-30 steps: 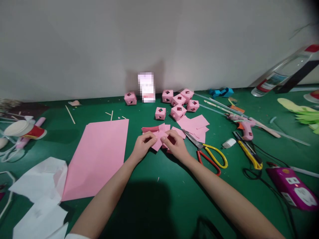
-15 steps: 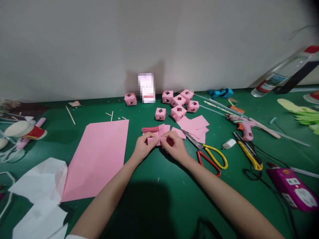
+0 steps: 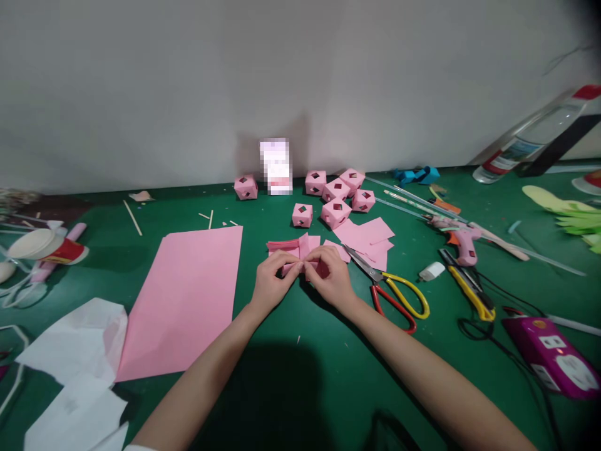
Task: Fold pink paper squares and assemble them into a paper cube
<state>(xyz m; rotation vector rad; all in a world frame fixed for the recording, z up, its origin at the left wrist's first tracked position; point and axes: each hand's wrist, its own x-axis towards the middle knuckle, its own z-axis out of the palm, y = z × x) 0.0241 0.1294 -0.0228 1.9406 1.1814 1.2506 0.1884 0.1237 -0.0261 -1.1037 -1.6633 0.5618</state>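
A small piece of folded pink paper [image 3: 287, 270] is pinched between my two hands at the middle of the table. My left hand [image 3: 275, 282] closes thumb and fingers on its left part. On its right part my right hand [image 3: 331, 279] does the same, and the thumbs nearly meet. The fingers hide much of the paper. Just beyond them lie more folded pink strips [image 3: 284, 243]. Scissors [image 3: 382, 275] with one red and one yellow handle rest right of my right hand, their tips by flat pink paper pieces [image 3: 366, 235].
Several pink paper cubes with diamond holes [image 3: 336, 213] stand toward the wall, near a lit, blurred screen [image 3: 277, 166]. Pink sheets [image 3: 188, 294] lie left, beside crumpled white paper [image 3: 84, 338]. Rightward are a glue gun [image 3: 464, 244], a utility knife [image 3: 469, 288] and a purple box [image 3: 554, 357].
Both hands have stayed in place. The front edge of the pink paper has been folded down under my thumbs, and less of it shows between them.
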